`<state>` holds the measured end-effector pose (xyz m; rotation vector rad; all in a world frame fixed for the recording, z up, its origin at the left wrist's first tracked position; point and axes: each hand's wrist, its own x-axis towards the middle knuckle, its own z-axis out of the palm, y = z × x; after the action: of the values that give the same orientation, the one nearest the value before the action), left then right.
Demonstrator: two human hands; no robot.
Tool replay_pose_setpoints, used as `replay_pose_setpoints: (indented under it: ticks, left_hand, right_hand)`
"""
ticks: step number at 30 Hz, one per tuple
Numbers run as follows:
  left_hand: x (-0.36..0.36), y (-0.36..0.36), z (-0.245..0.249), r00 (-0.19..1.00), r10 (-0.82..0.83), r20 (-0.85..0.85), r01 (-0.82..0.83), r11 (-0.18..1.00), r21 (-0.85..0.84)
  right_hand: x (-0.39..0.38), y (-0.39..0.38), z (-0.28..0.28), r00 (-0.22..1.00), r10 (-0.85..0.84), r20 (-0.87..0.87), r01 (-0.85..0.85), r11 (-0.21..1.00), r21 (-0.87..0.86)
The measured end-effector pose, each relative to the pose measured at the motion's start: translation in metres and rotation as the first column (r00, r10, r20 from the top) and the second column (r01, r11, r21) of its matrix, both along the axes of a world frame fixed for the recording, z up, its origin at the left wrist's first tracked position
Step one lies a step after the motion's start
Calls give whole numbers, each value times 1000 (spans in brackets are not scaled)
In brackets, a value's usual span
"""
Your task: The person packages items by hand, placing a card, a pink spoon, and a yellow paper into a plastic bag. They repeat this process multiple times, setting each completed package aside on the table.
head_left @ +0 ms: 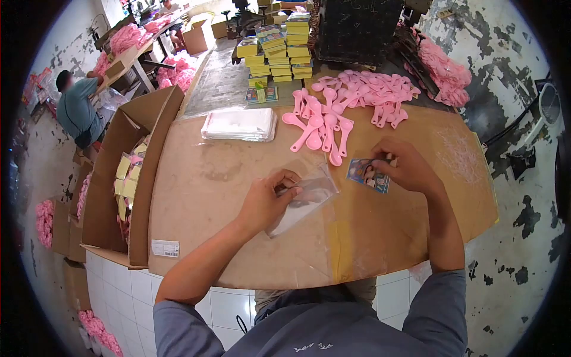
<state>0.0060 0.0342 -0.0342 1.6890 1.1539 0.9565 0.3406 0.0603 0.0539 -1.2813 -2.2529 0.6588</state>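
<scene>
My left hand pinches a clear plastic bag near its upper part, just above the cardboard-covered table. To its right, my right hand grips a small printed card with a colourful picture, thumb and fingers at its upper right. The card is apart from the bag. Beyond both hands lies a heap of pink plastic spoons. At the far left of the table sits a stack of flat clear bags.
An open cardboard box with packed yellow-and-pink items stands at the left. Stacks of cards rise at the back beside a black box. Thin clear strips lie at the right. Another person is at the upper left.
</scene>
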Motion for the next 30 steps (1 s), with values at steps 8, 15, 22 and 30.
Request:
replay_pose_setpoints:
  ticks: [8, 15, 22, 30]
  left_hand:
    - [2, -3, 4, 987, 10, -159, 37, 957, 287]
    - [-4, -1, 18, 989, -20, -144, 31, 997, 73]
    - [-13, 6, 12, 990, 127, 63, -129, 991, 31]
    - [-27, 11, 25, 879, 8, 476, 122, 963, -242]
  right_hand:
    - [-72, -12, -22, 866, 486, -116, -477, 873, 98]
    - [-70, -7, -71, 914, 405, -29, -395, 902, 177]
    - [-69, -6, -75, 907, 416, -63, -394, 892, 220]
    - [-68, -9, -74, 920, 364, -143, -330, 919, 214]
